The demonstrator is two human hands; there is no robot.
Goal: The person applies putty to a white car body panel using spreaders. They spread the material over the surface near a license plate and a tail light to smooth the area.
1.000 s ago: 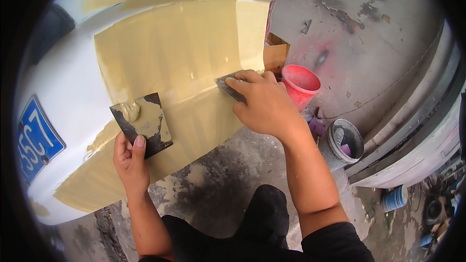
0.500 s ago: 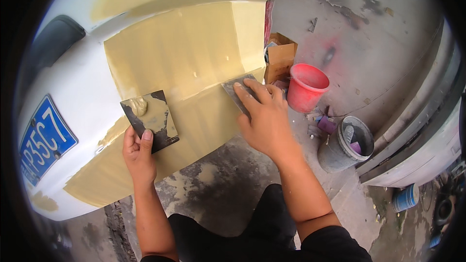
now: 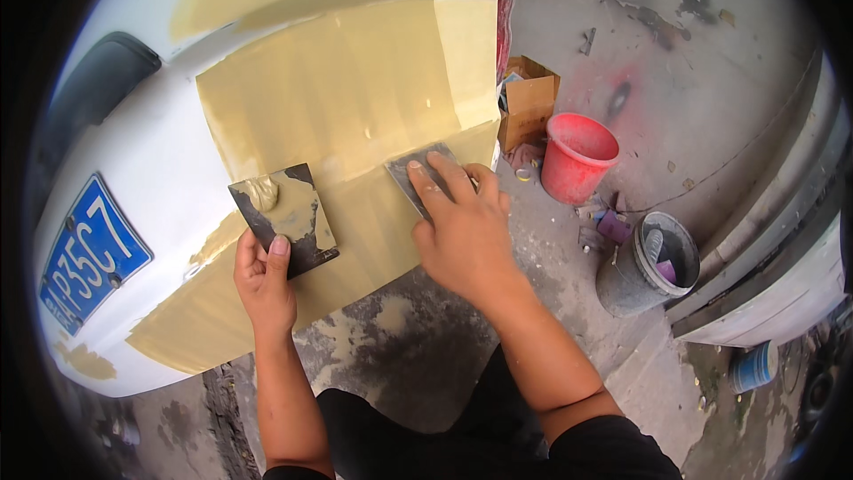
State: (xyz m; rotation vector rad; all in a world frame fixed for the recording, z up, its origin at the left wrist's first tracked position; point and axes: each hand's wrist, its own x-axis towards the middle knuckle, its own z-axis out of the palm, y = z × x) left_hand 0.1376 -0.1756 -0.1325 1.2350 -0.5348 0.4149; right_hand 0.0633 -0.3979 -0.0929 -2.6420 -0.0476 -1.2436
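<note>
A white car's rear end is in front of me, with yellowish-tan body filler point(image 3: 329, 89) spread over its panel and bumper. My left hand point(image 3: 268, 289) holds a square black putty board point(image 3: 307, 258) by its lower edge, the thumb on top. On that board sit a thick lump of filler point(image 3: 262, 193) and a smeared tan patch. My right hand point(image 3: 466, 236) grips a flat grey spreader point(image 3: 404, 171), its fingers pressed on the blade. The spreader lies against the coated bumper point(image 3: 373, 236), just below the crease; its contact edge is partly hidden.
To the right, a cardboard box point(image 3: 530, 107), a red bucket point(image 3: 577, 160) and a dark bucket point(image 3: 626, 271) with things in it stand on the concrete floor. Bumper-like panels point(image 3: 755, 302) lean farther right, near a blue can point(image 3: 753, 366). A blue licence plate point(image 3: 96, 253) is at left.
My right hand has drawn the spreader leftward along the bumper. My left hand keeps the putty board in nearly the same place, and the whole view has shifted slightly.
</note>
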